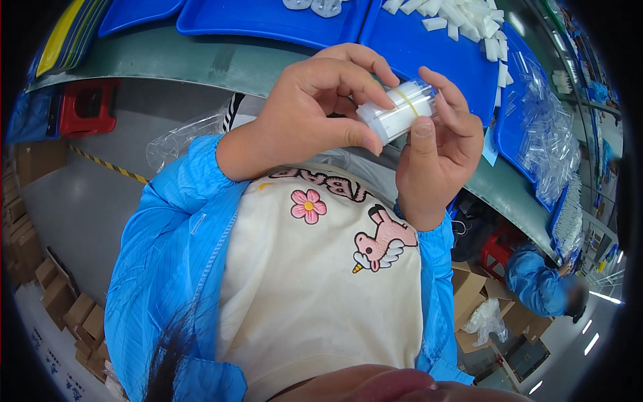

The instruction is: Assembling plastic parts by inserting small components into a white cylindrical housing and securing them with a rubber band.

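In front of my chest, both hands hold a small bundle of clear plastic tubes with white pieces inside [398,120]. A thin yellow rubber band [406,100] runs round its middle. My left hand [318,97] is closed on the bundle's left end, its fingers along the upper side and its thumb by the lower end. At the other end, the thumb and fingers of my right hand [443,141] pinch the bundle. The bundle lies tilted, its right end higher. How the white pieces sit within the tubes is hard to make out.
Ahead, blue trays [268,21] line a green table [161,59]. White pieces [462,17] are heaped in one tray; clear tubes [546,134] fill another at right. A red stool [87,107] and cardboard boxes [57,295] stand left. Another person in blue [536,281] sits at right.
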Action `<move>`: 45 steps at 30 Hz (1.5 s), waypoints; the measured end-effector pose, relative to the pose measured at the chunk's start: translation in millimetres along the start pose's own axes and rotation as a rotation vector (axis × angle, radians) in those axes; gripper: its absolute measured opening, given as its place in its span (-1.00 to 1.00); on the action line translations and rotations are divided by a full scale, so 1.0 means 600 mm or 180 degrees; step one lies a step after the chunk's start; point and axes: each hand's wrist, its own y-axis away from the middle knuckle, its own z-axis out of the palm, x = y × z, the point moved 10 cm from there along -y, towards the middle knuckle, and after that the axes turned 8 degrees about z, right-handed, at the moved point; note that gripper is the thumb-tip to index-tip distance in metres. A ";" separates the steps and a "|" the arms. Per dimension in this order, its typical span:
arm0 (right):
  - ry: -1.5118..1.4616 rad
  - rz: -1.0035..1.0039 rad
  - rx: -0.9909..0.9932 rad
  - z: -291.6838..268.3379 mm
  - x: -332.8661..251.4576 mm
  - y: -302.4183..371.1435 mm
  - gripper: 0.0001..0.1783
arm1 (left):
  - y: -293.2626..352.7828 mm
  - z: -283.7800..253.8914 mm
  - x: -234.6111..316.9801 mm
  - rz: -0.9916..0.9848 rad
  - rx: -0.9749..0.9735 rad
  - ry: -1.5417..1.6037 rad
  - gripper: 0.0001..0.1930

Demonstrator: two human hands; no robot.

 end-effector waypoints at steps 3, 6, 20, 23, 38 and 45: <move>-0.0359 0.0095 -0.0103 0.001 0.012 0.000 -0.70 | 0.004 -0.001 0.003 0.0039 -0.0086 -0.0193 -0.56; -0.0560 0.0190 -0.0190 0.002 0.024 0.000 -0.70 | 0.005 0.000 0.013 0.0253 -0.0307 -0.0601 -0.54; -0.1660 0.1116 -0.0408 0.030 0.053 -0.003 -0.67 | 0.001 0.007 0.021 0.0330 -0.0342 -0.0800 -0.55; -0.1289 0.1057 -0.0318 0.022 0.043 -0.005 -0.67 | -0.003 0.014 0.041 0.0602 -0.0550 -0.1480 -0.58; -0.0664 0.0915 -0.0194 0.012 0.056 0.013 -0.78 | 0.002 0.019 0.038 0.0471 -0.0482 -0.1663 -0.26; -0.0817 0.0935 -0.0185 0.022 0.061 0.001 -0.79 | -0.004 0.013 0.050 0.0719 -0.0609 -0.1916 -0.30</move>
